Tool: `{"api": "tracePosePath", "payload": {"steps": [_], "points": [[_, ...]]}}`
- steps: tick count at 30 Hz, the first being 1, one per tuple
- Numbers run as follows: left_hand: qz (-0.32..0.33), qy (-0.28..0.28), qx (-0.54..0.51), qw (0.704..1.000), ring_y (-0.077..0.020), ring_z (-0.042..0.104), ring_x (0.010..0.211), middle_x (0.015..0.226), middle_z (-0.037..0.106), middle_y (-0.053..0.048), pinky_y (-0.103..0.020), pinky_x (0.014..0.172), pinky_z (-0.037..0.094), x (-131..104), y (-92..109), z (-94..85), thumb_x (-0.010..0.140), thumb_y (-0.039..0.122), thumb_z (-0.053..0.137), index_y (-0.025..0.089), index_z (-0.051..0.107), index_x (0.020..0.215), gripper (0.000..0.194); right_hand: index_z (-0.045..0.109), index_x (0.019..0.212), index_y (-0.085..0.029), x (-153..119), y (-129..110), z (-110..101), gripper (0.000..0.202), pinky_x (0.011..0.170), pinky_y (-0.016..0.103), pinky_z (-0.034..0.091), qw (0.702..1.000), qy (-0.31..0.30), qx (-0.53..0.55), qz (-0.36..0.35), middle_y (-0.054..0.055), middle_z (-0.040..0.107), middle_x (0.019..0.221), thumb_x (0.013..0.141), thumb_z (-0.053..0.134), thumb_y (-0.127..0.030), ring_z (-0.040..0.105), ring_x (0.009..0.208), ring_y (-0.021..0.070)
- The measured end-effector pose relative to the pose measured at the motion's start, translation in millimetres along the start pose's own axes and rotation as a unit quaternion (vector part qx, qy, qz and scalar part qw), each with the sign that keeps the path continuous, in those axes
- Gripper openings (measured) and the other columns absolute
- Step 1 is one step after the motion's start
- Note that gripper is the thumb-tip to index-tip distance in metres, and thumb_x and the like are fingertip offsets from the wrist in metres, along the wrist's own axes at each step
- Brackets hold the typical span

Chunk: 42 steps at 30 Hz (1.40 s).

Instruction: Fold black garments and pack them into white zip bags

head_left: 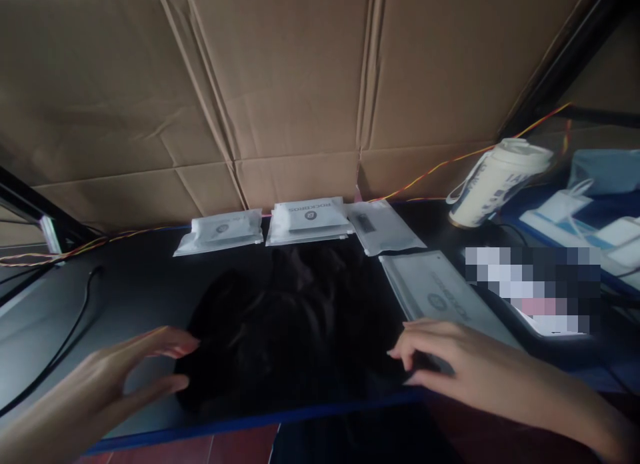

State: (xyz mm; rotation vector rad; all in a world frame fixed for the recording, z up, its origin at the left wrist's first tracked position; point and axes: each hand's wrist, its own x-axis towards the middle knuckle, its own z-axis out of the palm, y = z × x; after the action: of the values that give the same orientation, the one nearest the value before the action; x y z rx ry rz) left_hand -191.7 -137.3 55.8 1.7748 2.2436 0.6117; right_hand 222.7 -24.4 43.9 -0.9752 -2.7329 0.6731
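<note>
A dark, crumpled piece of black cloth (300, 324) lies on the black tabletop; its exact kind cannot be made out. At its left edge is my left hand (145, 364), thumb and fingers apart with nothing between them. My right hand (440, 357) is at the cloth's right edge, fingers bent and thumb apart from them. Whether its fingertips touch the cloth is unclear. Just beyond the right hand lies a flat frosted zip bag (425, 281) with a ROCKBROS print, its near part hidden behind that hand.
Along the back lie a filled zip bag (220, 229), stacked ROCKBROS bags (310, 219) and another frosted bag (387, 227). A cream tumbler (500, 184) stands at back right, near a power strip (575, 227) and a partly blurred-out phone-like object (555, 325). A black cable (83, 317) runs at left; cardboard (300, 84) walls the back.
</note>
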Motion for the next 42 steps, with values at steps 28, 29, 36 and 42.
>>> {"api": "tracePosePath", "payload": {"steps": [28,29,36,42], "points": [[0.27,-0.067,0.147,0.949,-0.0335,0.025,0.139,0.15,0.032,-0.015,-0.061,0.107,0.025,58.6,80.9,100.5,0.086,0.063,0.044,0.025,0.035,0.142,0.069,0.047,0.135,-0.011,104.2,12.2,48.6,0.07,0.109,0.061,0.021,0.974,0.127,-0.182,-0.032,0.021,0.042,0.142,0.088,0.038,-0.062,0.035,0.134,0.0337],[0.283,-0.064,0.143,0.946,-0.0338,0.025,0.139,0.151,0.031,-0.015,-0.061,0.107,0.025,53.9,83.6,102.1,0.085,0.064,0.045,0.026,0.035,0.142,0.07,0.045,0.137,-0.012,106.1,13.8,50.3,0.071,0.109,0.061,0.021,0.976,0.12,-0.178,-0.038,0.02,0.04,0.144,0.088,0.038,-0.063,0.034,0.135,0.0333],[0.311,-0.105,0.155,0.932,-0.0374,0.016,0.141,0.153,0.024,-0.017,-0.065,0.107,0.023,31.9,89.7,112.8,0.081,0.07,0.045,0.023,0.031,0.145,0.08,0.039,0.14,-0.013,113.9,30.0,49.0,0.072,0.11,0.06,0.02,0.975,0.095,-0.191,-0.066,0.02,0.034,0.147,0.087,0.042,-0.061,0.03,0.137,0.0329],[0.321,-0.113,0.151,0.928,-0.037,0.014,0.142,0.155,0.019,-0.016,-0.066,0.107,0.02,38.2,85.3,114.0,0.081,0.069,0.045,0.025,0.026,0.147,0.081,0.035,0.143,-0.012,82.4,5.5,46.7,0.075,0.111,0.053,0.025,0.979,0.1,-0.159,-0.084,0.02,0.029,0.149,0.087,0.042,-0.062,0.026,0.139,0.0309]]}}
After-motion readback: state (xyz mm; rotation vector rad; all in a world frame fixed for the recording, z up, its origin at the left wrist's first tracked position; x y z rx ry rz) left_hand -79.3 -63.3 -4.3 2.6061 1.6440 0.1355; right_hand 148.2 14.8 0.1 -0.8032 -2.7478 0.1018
